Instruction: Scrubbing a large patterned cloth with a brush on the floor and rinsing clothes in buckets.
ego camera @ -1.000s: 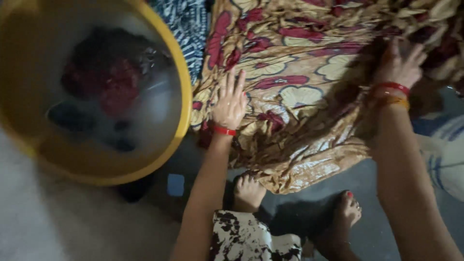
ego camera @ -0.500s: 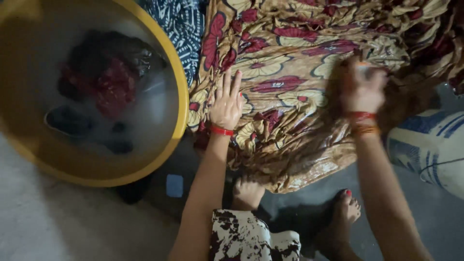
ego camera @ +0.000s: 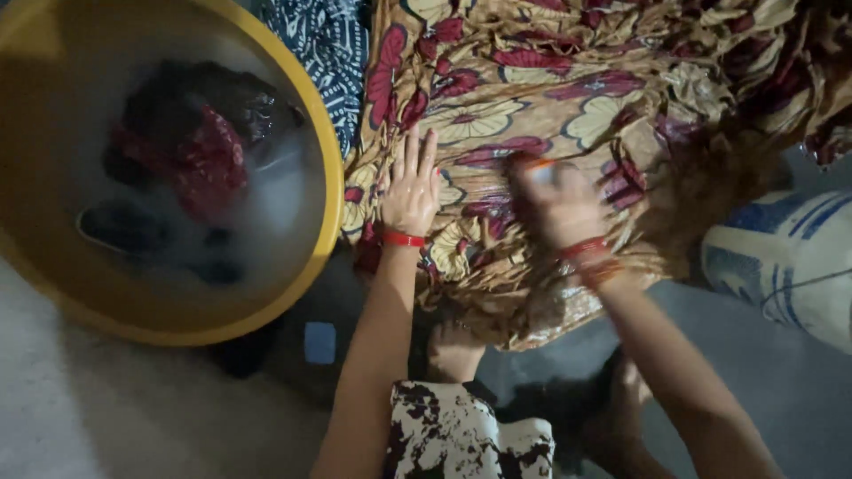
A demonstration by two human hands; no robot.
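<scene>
Fingers of left hand [ego camera: 410, 191] flat on wet floral cloth [ego camera: 568, 98]; right hand [ego camera: 557, 202] blurred, grip unclear.

The right hand [ego camera: 555, 204] is blurred, so what its fingers grip cannot be told. The patterned cloth [ego camera: 550, 98] beyond it is cut by the top edge, and the yellow basin [ego camera: 330, 222] by the left edge.

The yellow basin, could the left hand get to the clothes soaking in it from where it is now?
Probably yes. The left hand lies flat on the patterned cloth right beside the yellow basin; the basin is open-topped, and nothing stands between the hand and the soaking clothes.
</scene>
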